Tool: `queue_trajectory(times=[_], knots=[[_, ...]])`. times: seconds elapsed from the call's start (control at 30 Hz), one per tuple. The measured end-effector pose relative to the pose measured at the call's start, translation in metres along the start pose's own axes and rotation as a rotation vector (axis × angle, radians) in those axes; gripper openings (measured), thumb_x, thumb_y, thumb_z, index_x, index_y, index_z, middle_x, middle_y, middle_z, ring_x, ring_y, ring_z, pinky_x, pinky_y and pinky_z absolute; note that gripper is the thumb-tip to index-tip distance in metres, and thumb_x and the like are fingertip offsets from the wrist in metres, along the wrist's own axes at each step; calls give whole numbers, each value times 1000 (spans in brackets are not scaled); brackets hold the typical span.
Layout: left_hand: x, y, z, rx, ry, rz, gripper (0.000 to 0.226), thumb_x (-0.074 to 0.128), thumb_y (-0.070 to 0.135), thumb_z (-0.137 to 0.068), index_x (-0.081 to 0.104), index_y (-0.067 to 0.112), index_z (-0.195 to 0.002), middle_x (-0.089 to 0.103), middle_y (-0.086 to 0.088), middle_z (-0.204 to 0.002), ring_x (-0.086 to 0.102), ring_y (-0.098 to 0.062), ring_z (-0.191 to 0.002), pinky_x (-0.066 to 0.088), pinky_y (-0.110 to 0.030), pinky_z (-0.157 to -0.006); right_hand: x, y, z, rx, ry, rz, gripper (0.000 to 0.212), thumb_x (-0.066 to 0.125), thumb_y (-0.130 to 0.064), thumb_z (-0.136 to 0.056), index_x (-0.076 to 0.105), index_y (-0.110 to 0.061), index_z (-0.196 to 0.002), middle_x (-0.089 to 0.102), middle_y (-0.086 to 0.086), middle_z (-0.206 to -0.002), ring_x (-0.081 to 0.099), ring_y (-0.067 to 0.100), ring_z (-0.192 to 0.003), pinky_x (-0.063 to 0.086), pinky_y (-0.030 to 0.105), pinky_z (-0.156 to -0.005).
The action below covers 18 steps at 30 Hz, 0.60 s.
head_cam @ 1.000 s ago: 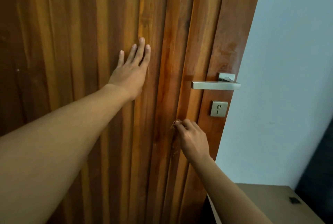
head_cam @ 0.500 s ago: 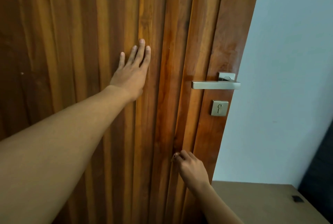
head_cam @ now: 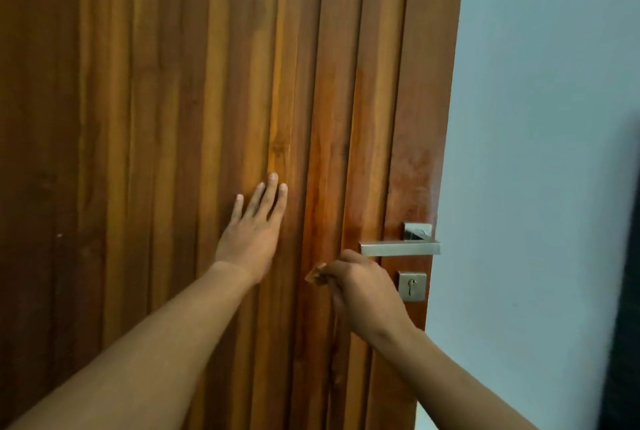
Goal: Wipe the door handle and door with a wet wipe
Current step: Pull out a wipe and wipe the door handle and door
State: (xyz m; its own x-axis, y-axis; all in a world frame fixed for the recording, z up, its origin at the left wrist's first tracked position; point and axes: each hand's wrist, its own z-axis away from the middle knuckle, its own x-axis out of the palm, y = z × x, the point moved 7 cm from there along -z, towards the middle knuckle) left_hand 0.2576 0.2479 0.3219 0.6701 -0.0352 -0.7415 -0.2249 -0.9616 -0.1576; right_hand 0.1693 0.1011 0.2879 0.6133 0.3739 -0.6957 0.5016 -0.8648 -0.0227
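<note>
A brown wooden door (head_cam: 173,118) with vertical grooves fills the left of the head view. Its silver lever handle (head_cam: 398,248) and a square keyhole plate (head_cam: 411,286) sit near the right edge. My left hand (head_cam: 254,232) lies flat on the door with straight fingers, left of the handle. Just below the lever, my right hand (head_cam: 360,294) has its fingers curled round a small crumpled wet wipe (head_cam: 317,275), which looks brownish against the wood and is pressed against a groove. A damp sheen shows on the wood above the handle.
A pale blue-grey wall (head_cam: 536,152) stands to the right of the door's edge. A dark strip (head_cam: 627,291) runs down the far right border of the view.
My right hand with the wipe went down the groove, then came back up to just under the lever. The camera tilted up, so the handle sits lower in view. My left hand stays flat.
</note>
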Motion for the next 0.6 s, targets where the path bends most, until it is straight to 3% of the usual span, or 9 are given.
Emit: queue_trajectory(times=[0.2, 0.3, 0.43, 0.6], knots=[[-9, -4, -4, -15, 32, -19, 96, 51, 13, -99, -31, 11, -149, -40, -11, -155, -22, -28, -149, 0, -48, -124, -74, 1, -105, 2, 290, 23, 20, 56, -18, -92, 72, -23, -102, 55, -10, -88, 52, 4, -72, 41, 15, -60], [-9, -4, -3, -12, 24, -37, 96, 50, 14, -100, -32, 10, -148, -41, -12, -155, -23, -29, -149, 0, -49, -123, -91, 5, -144, 12, 345, 65, 21, 54, -16, -92, 73, -18, -102, 59, -4, -91, 57, 13, -76, 45, 23, -61], [-12, -3, -6, -16, 41, -11, 93, 48, 12, -100, -31, 11, -149, -41, -11, -155, -23, -29, -149, 0, -49, -124, -119, -1, -177, -37, 443, 161, 19, 55, -21, -93, 72, -17, -100, 59, -3, -93, 56, 12, -77, 48, 24, -61], [-12, -6, -5, -23, 38, -3, 94, 48, 10, -100, -33, 13, -148, -42, -10, -154, -26, -28, -148, -1, -49, -124, -149, -3, -220, -35, 538, 281, 13, 59, -21, -92, 70, -15, -95, 61, 2, -94, 61, 19, -79, 56, 36, -66]])
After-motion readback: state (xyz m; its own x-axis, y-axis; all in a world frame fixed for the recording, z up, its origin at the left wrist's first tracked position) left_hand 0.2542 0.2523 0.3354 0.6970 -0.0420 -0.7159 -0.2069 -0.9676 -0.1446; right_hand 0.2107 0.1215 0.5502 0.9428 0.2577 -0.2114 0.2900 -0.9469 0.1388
